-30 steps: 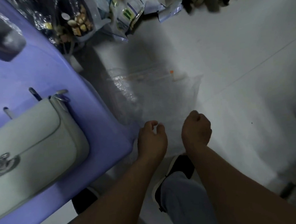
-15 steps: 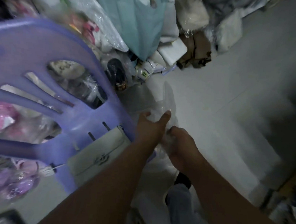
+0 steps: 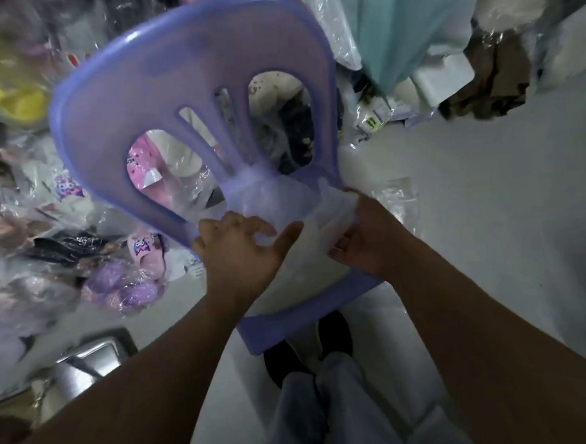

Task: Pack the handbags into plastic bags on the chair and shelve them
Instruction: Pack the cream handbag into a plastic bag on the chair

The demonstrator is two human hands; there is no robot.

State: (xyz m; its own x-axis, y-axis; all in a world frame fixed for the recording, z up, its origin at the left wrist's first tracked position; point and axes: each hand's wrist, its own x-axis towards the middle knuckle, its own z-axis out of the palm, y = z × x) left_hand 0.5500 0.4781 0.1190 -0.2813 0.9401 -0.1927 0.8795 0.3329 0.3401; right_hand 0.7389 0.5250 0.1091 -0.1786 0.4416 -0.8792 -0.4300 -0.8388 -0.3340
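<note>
A purple plastic chair [image 3: 186, 77] stands in front of me. On its seat lies the pale handbag [image 3: 304, 265], seen through a clear plastic bag [image 3: 283, 198] spread over it up to the backrest. My left hand [image 3: 241, 249] rests on the bag's left side with fingers and thumb spread. My right hand [image 3: 357, 238] grips the bag's right edge, fingers curled round the plastic. Most of the handbag is hidden by my hands and the hazy film.
Heaps of goods wrapped in plastic [image 3: 91, 261] crowd the floor left of and behind the chair. Another clear bag [image 3: 394, 195] lies on the floor at the chair's right. A metal box [image 3: 91, 361] sits at lower left. My feet [image 3: 306, 351] stand under the seat's front edge.
My view has swung up from the floor to the chair. Both hands lifted the clear bag off the floor and brought it left over the handbag on the seat.
</note>
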